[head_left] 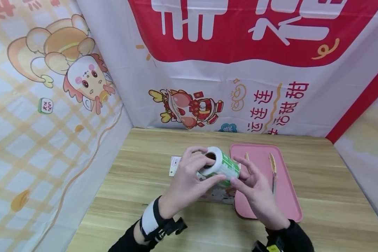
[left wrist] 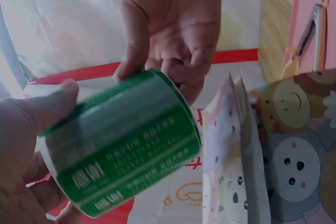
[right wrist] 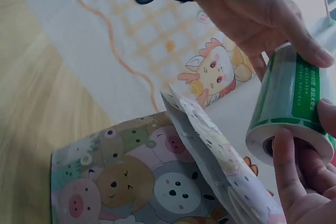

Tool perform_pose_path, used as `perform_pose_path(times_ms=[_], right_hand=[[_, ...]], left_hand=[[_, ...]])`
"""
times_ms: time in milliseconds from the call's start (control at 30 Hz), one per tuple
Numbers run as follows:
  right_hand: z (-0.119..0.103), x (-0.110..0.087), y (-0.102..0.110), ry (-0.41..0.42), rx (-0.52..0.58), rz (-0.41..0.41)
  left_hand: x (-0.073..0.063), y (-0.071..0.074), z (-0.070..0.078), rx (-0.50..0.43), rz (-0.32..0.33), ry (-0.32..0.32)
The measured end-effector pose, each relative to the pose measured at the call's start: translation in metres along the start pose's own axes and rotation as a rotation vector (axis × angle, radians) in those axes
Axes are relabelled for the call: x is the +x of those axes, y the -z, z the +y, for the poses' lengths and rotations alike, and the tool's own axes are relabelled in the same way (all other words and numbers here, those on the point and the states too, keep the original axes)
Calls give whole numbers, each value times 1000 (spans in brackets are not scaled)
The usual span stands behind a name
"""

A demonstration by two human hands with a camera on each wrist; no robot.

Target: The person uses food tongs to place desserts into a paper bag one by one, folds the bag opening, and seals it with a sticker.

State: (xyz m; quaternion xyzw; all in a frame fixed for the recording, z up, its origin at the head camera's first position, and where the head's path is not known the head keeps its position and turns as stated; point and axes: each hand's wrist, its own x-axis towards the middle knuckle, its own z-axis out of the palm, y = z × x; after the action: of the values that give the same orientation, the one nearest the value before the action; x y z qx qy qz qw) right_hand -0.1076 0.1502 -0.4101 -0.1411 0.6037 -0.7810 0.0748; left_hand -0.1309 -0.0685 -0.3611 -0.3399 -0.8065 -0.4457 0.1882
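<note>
A roll of green and white labels (head_left: 230, 168) is held up between both hands over a gift bag. My left hand (head_left: 189, 175) grips one end, with fingers in the hollow core and the thumb along the printed outside. At the other end my right hand (head_left: 259, 190) holds the roll, its thumb on the printed side and fingertips at the core, as the right wrist view shows. The paper bag (right wrist: 126, 182), printed with cartoon animals, is right below the roll. Its folded top opening (left wrist: 247, 145) stands slightly apart.
A pink tray (head_left: 286, 201) lies right of the bag on the wooden table (head_left: 119, 196). On it is a slim tool (head_left: 272, 168) with a tan end and grey shaft; a second tan tip (head_left: 246, 156) shows beside the right hand. Printed cloth walls stand behind and at both sides.
</note>
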Motion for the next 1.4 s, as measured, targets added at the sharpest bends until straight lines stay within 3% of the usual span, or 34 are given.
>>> perform_pose_path(times_ms=[167, 300, 467, 667, 800, 900, 1000, 1067, 1133, 1233, 1300, 1400], right_hand=[[1, 0, 11, -55, 164, -6], [0, 1, 16, -101, 254, 2], [-2, 1, 18, -150, 327, 22], [-3, -2, 16, -187, 306, 26], [-5, -5, 10, -192, 95, 109], [-7, -8, 3, -86, -250, 213], [-8, -11, -1, 156, -635, 311], [-10, -14, -3, 352, -807, 363], [-15, -15, -8, 537, -875, 378], [-25, -16, -17, 714, -877, 360], [-28, -15, -22, 772, -871, 348], [-27, -15, -26, 785, -862, 346]], left_hand=[[-3, -4, -12, -28, -48, -50], [-8, -4, -22, -76, -94, -130], [-9, -9, -24, -86, -98, -207], [-12, -16, -18, -128, -52, -144], [-18, -22, -11, -107, -18, -65], [-22, -26, -6, -42, 9, -33], [-24, -28, -1, 36, 35, -28], [-25, -29, 3, 96, 54, -41], [-25, -30, 7, 146, 80, -71], [-25, -32, 12, 206, 121, -128], [-26, -35, 14, 234, 144, -164], [-27, -40, 16, 278, 158, -207]])
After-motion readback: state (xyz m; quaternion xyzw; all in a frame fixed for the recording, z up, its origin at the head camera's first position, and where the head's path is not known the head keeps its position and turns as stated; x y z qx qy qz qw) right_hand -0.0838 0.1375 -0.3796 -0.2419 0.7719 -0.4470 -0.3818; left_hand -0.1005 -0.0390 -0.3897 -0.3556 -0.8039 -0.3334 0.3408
